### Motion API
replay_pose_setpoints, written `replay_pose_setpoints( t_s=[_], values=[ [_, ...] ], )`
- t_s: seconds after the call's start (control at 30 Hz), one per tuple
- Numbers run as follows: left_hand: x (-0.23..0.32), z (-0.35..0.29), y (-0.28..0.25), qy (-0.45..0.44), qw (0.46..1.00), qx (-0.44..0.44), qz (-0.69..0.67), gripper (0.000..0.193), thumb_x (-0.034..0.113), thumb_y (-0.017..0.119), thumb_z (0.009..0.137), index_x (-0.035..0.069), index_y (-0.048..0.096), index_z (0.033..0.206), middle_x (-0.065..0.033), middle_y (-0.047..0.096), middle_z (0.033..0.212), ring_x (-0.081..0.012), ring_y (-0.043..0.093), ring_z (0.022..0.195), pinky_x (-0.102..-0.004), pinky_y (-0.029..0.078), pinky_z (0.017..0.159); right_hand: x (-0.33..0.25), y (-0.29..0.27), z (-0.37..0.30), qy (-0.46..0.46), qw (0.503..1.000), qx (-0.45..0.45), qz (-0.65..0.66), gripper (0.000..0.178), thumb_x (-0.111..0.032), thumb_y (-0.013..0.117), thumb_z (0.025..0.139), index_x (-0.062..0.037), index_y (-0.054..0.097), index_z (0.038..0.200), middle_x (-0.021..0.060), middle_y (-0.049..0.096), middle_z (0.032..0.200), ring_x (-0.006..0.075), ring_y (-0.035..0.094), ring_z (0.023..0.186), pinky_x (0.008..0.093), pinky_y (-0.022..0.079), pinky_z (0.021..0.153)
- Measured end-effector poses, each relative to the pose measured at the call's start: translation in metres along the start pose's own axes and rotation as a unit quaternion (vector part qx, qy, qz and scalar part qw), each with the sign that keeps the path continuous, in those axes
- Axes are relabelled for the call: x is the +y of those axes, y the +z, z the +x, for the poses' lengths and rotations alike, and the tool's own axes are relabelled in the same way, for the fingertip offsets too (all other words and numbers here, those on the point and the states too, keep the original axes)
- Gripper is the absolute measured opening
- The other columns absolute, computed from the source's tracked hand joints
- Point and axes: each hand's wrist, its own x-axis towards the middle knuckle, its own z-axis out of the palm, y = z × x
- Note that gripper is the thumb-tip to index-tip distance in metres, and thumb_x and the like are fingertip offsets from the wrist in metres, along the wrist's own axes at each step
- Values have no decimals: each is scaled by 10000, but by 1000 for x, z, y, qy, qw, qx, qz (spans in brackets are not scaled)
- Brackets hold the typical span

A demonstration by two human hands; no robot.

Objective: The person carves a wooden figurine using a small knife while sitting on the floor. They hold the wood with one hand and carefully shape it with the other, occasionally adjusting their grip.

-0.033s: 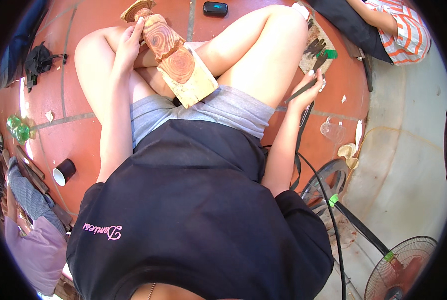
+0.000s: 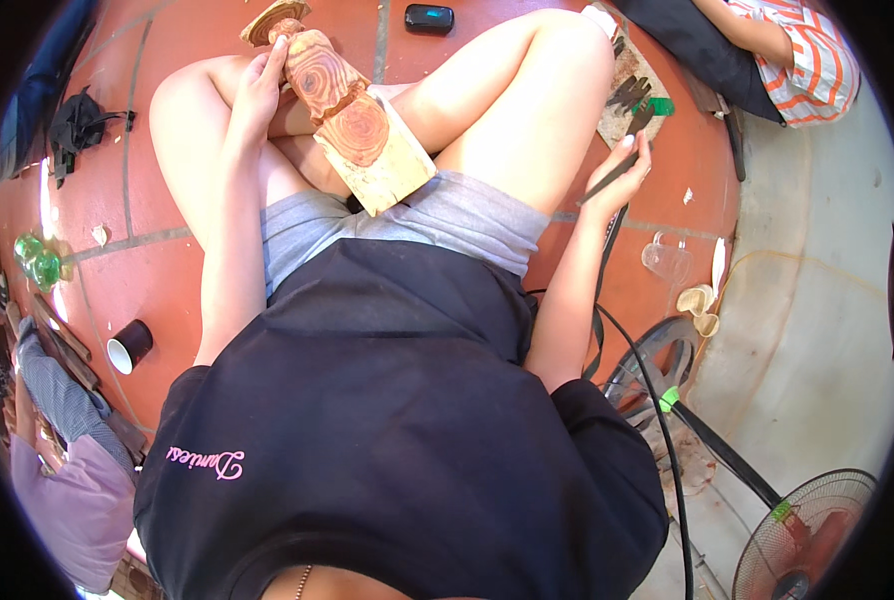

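My left hand [image 2: 256, 95] is closed around the narrow neck of a carved wooden piece [image 2: 355, 130]. The wood has reddish rounded sections with rings of grain, a flared far end and a pale, square near end lying over my lap. Out to the right, my right hand [image 2: 617, 190] grips a slim dark carving chisel [image 2: 607, 180]; its wider flat end points away from me. Beyond that hand, several similar dark tools [image 2: 629, 92] lie on a light board [image 2: 615, 125], beside a small green item [image 2: 659, 106]. The chisel is apart from the wood.
A black case [image 2: 430, 18] sits ahead on the tiles. To my left are a dark cup [image 2: 132, 345] on its side and a green bottle [image 2: 37, 262]. A clear cup [image 2: 665, 258], black cable [image 2: 657, 400] and fan [image 2: 802, 540] are rightward. Other people sit nearby.
My right hand has turned slightly and shifted a little with the chisel in it. My left hand and the wooden piece stay in place.
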Motion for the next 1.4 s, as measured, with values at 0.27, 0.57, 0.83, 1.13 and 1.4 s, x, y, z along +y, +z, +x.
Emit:
replay_pose_setpoints(
  t_s=[0.27,0.57,0.83,1.13,1.4],
  values=[
    [0,-3,1,9,1000,5,-22,388,419,514,985,52,595,1083,-5,641,1009,-72,587,933,-252,489,825,-88,6,29,57,977,7,206,430,-284,458,1021,74,480,1256,188,548,1283,284,530,1187,352,398,1026],
    [2,-6,0,8,1000,2,-6,399,439,512,981,60,603,1070,4,640,989,-65,584,906,-253,492,824,-29,5,0,314,914,50,251,610,-379,498,997,120,366,1323,237,487,1330,256,477,1236,336,374,1045],
    [-8,7,2,42,999,17,-13,470,447,509,980,-3,625,1047,-39,658,976,-94,608,889,-262,499,811,-172,18,13,96,879,-109,453,607,-466,339,1028,-4,326,1420,110,674,1041,169,613,918,321,455,864],
    [-33,30,-9,88,985,94,119,583,525,517,952,-43,638,1008,-40,644,899,-77,554,796,-213,438,718,-261,105,-68,62,772,-385,503,585,-432,490,990,26,470,1354,74,663,910,86,595,735,211,457,649],
    [-25,20,1,116,993,36,1,540,483,507,971,-36,631,1056,-63,666,970,-91,593,876,-230,467,776,-224,102,-78,-68,852,-300,423,294,-149,662,906,9,652,1154,135,679,1035,175,638,953,280,500,828]
  ],
)
